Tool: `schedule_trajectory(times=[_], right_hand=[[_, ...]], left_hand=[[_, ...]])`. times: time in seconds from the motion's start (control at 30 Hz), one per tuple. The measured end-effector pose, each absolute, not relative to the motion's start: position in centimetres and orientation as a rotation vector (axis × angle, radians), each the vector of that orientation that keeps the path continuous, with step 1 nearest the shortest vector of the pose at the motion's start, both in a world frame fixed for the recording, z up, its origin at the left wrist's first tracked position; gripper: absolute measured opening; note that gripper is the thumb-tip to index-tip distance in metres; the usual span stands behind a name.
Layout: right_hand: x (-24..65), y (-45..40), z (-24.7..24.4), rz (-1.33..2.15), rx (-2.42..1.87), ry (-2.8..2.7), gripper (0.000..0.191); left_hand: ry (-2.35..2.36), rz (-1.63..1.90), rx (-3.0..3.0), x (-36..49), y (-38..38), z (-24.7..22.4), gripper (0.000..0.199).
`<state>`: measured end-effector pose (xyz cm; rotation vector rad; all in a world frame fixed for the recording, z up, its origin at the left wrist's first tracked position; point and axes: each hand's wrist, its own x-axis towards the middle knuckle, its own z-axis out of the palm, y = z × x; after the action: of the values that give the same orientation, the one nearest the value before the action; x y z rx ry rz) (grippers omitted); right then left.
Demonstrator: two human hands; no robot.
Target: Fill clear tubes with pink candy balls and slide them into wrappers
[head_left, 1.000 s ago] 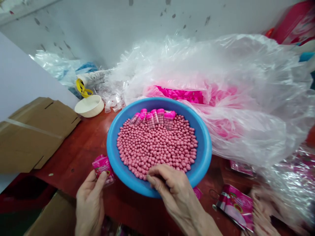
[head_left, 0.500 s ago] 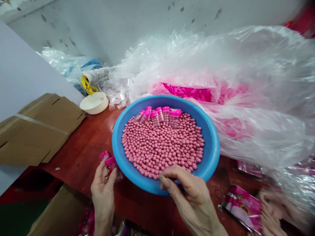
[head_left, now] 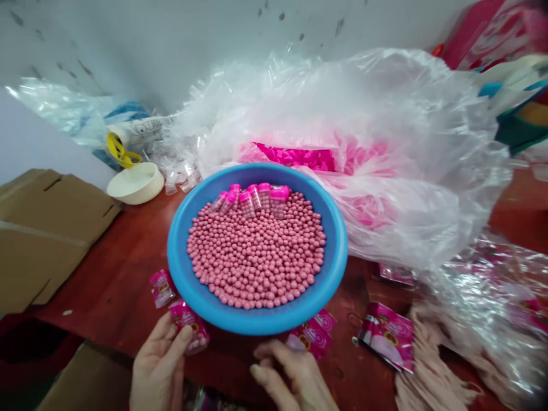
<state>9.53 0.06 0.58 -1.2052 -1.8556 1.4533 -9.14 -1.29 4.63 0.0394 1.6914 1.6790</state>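
Note:
A blue basin (head_left: pixel 176 251) full of pink balls (head_left: pixel 257 257) stands on the red table, with several pink-capped clear vials (head_left: pixel 256 197) lying at its far side. At the basin's lower left, my left hand (head_left: pixel 160 362) pinches a pink printed packet (head_left: pixel 189 325) with small pink balls inside. Another pink packet (head_left: pixel 162 288) lies just beyond it. My right hand (head_left: pixel 291 371) is below the basin's near rim, fingers curled and slightly blurred; its fingertips are apart and nothing shows between them. Pink printed packets (head_left: pixel 314 334) lie beside it, partly under the rim.
Cardboard (head_left: pixel 47 234) lies at the left, near a white round dish (head_left: pixel 136 184) and yellow tape (head_left: pixel 122 151). A large clear plastic bag (head_left: pixel 398 205) with pink pieces fills the back. At the right are a pink package (head_left: pixel 389 335), a beige cloth (head_left: pixel 428 365) and shiny wrappers (head_left: pixel 483 291).
The view has shifted right. My right hand has drawn back from the balls to below the basin's near rim. The packet in my left hand now shows more fully.

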Motion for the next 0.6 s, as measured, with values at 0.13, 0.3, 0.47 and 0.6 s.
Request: schedule_trajectory(times=[0.13,0.3,0.47,0.6], right_hand=[[5.3,-1.2,-0.6,1.503,-1.089,-1.908,0.022],[3.2,-1.0,-0.4,1.659,-1.011,-1.773,0.016],[2.6,0.0,0.0,1.718,-0.957,-1.734,0.030],[2.3,-0.1,-0.3,1.743,-0.937,-1.673,0.037]], left_hand=[[1.618,1.620,0.000,-8.0,-3.0,5.2,0.043],[1.537,1.598,0.053,-8.2,-4.4,4.2,0.039],[1.502,1.565,0.106,-8.3,-4.7,3.6,0.034],[1.493,1.596,0.098,-8.0,-4.8,3.2,0.034]])
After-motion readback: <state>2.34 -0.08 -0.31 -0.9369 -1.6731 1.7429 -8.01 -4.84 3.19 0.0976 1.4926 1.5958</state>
